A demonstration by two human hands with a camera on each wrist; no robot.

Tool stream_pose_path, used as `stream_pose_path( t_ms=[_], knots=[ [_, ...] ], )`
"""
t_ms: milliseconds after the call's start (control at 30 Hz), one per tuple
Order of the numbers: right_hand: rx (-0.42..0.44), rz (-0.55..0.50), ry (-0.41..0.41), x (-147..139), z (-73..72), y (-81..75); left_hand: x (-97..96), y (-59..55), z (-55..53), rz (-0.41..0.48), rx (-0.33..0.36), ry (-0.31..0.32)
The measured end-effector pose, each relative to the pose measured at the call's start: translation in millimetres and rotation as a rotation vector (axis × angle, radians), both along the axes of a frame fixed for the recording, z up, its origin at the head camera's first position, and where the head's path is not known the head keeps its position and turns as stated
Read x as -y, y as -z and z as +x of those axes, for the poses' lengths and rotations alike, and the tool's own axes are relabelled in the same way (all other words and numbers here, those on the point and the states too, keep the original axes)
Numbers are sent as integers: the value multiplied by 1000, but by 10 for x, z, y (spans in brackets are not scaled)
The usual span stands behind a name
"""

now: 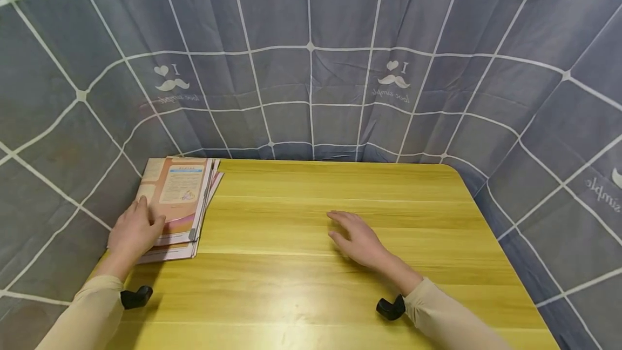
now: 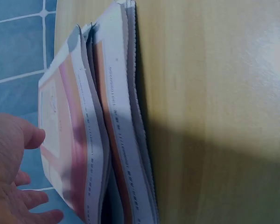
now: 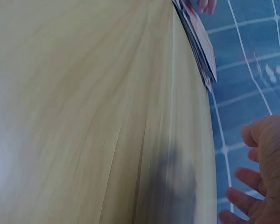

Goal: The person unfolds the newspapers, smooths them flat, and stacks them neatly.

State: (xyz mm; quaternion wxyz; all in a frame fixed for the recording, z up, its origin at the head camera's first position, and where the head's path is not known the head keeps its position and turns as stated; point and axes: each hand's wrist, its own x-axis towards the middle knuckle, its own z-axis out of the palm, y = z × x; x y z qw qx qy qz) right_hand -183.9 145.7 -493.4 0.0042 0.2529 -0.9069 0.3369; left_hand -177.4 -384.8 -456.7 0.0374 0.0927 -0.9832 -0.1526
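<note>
Beige long sleeves to wrists; black camera mount under each wrist; left hand (image 1: 133, 231), right hand (image 1: 357, 239) bare.

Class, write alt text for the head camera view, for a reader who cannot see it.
A person's left hand rests on a small stack of orange and pink paperback books at the left edge of a yellow wooden table. The right hand lies open on bare wood mid-table. A grey, white-gridded cloth hangs behind.
</note>
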Motion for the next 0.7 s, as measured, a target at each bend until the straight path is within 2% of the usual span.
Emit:
stream_pose_path(
  t_ms=[167, 333, 567, 700],
  knots=[
    [25, -18, -63, 284, 6, -31, 47, 58, 20, 14, 39, -26],
    [81, -17, -106, 555, -2, -69, 18, 61, 43, 32, 98, -60],
    [67, 24, -157, 896, -38, -76, -34, 56, 31, 36, 105, -73],
    [77, 34, -178, 1048, -9, -68, -41, 57, 25, 39, 115, -84]
  ],
)
